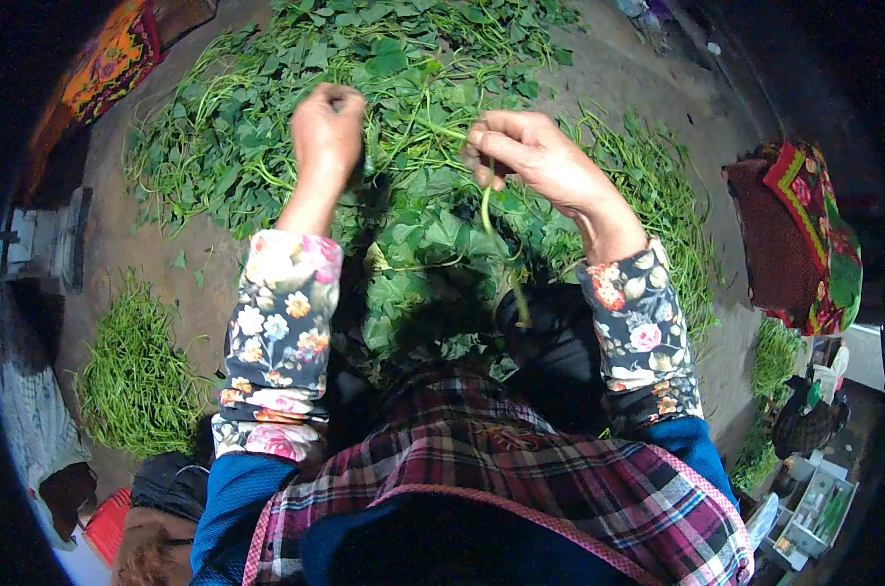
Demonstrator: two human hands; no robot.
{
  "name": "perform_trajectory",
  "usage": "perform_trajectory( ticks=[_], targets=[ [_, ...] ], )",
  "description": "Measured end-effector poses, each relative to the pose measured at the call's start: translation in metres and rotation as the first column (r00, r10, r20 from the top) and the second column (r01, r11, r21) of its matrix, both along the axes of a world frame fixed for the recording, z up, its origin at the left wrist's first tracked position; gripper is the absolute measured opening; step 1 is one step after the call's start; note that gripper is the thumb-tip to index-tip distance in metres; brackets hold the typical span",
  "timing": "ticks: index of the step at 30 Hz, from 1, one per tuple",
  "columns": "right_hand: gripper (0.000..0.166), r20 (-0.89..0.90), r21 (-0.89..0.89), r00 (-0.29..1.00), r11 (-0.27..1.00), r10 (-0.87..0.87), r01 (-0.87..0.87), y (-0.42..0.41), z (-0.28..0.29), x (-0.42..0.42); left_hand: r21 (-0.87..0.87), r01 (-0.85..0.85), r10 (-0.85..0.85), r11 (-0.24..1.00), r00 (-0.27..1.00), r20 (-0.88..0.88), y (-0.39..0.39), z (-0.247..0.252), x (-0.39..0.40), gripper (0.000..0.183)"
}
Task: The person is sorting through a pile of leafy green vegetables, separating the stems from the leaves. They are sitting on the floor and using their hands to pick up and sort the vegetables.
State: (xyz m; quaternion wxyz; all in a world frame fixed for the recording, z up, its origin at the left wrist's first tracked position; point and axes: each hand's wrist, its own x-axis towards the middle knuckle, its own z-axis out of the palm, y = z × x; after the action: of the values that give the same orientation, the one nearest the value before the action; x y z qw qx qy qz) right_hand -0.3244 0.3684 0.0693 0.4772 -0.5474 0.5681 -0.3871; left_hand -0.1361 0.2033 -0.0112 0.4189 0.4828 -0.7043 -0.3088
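Note:
My right hand pinches a long green vine stem between thumb and fingers. One part of the stem runs up to the left, and the other droops below the hand toward my lap. To the left, my left hand is raised with its fingers curled and slightly blurred; whether anything is in it cannot be made out. Both hands are above a broad heap of leafy green vines spread over the floor. Larger loose leaves lie nearer me, between my forearms, partly in shadow.
A pile of thin green stalks lies on the floor at left. More stalks lie at right, near a patterned cloth. A divided tray sits at lower right, a red plastic object at lower left. My plaid apron covers my lap.

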Motion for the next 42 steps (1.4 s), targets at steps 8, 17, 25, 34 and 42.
perform_trajectory(
  ticks=[8,17,25,34,42],
  targets=[
    [0.023,0.197,-0.067,0.941,0.954,-0.275,0.292,0.008,-0.005,-0.034,0.239,0.716,-0.736,0.656,0.677,-0.007,0.046,0.023,0.002,0.06],
    [0.025,-0.073,-0.359,0.989,0.928,-0.128,0.094,-0.029,-0.025,-0.013,0.369,0.922,-0.328,0.12,0.388,-0.862,0.062,0.02,-0.005,0.032],
    [0.034,-0.857,0.228,0.511,0.942,0.075,0.245,-0.07,-0.245,-0.166,0.365,0.712,-0.152,0.6,0.549,-0.822,0.046,0.046,0.007,0.051],
    [0.026,-0.871,0.324,0.453,0.914,0.188,0.245,-0.084,-0.358,-0.133,0.247,0.629,-0.184,0.737,0.539,-0.822,0.047,0.066,0.045,0.045],
    [0.019,-0.821,0.377,0.467,0.926,0.328,0.012,-0.102,-0.247,-0.155,0.261,0.573,-0.138,0.777,0.558,-0.818,0.042,0.076,0.044,0.022]
  ],
)
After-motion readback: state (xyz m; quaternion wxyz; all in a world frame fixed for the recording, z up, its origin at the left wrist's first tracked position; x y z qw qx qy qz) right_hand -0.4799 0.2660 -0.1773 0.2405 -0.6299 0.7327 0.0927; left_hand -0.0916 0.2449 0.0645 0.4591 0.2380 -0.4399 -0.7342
